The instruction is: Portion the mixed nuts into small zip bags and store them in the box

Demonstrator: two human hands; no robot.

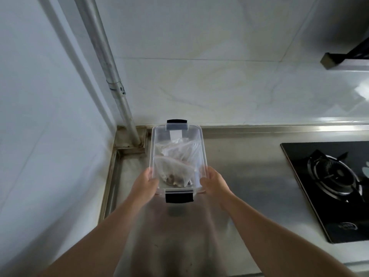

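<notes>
A person holds a clear box (178, 156) with both hands over a shiny metal counter (249, 176), near the corner of the wall. The left hand (144, 183) grips the near left corner of the box. The right hand (214, 181) grips the near right corner. The lid is on, with a black clip at each end. Small zip bags (175, 166) with nuts lie inside the box. A black stove (335, 184) sits off to the right.
</notes>
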